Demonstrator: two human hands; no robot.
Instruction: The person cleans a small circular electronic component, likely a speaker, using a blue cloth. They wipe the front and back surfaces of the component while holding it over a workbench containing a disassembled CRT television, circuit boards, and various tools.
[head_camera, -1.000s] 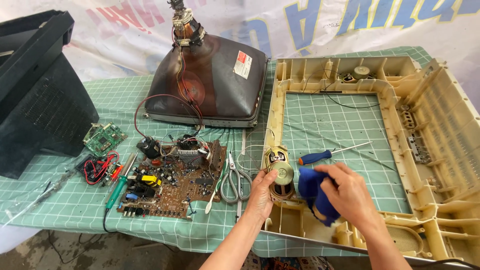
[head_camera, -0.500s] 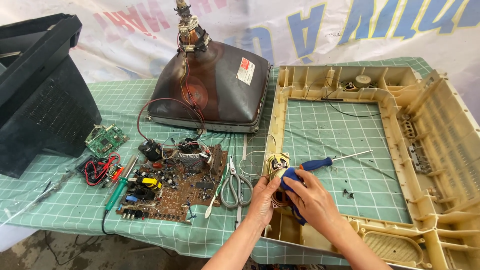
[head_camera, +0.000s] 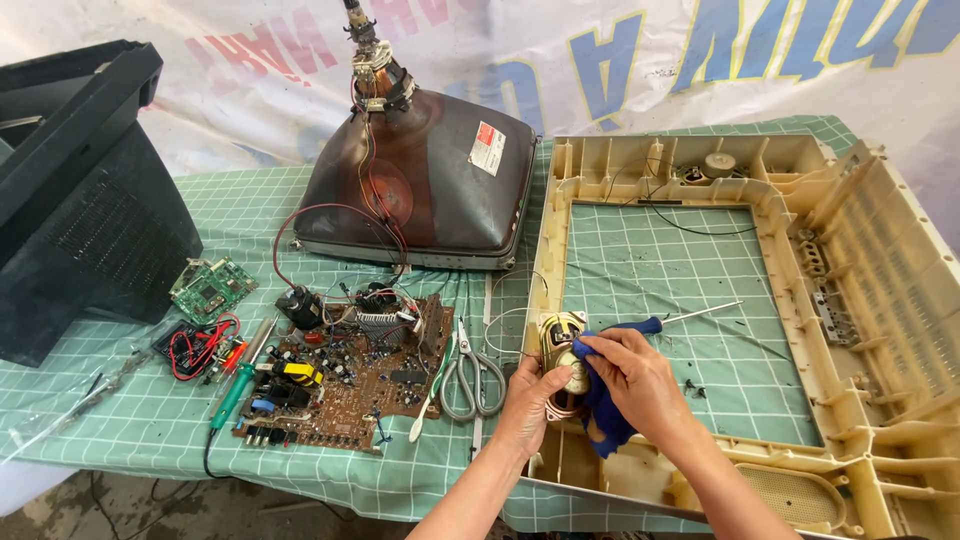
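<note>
My left hand grips a small oval speaker with a metal magnet, held over the lower left corner of a beige television front frame. My right hand presses a blue cloth against the speaker. A blue-handled screwdriver lies on the mat just behind my right hand, inside the frame's opening.
A picture tube lies face down at the back. A brown circuit board sits left of scissors and a white-handled tool. A black television back shell, a small green board and a green screwdriver lie further left.
My hands and the speaker have shifted slightly left within the frame corner. The blue cloth has moved from bunched beside the speaker to pressed on it under my right hand.
</note>
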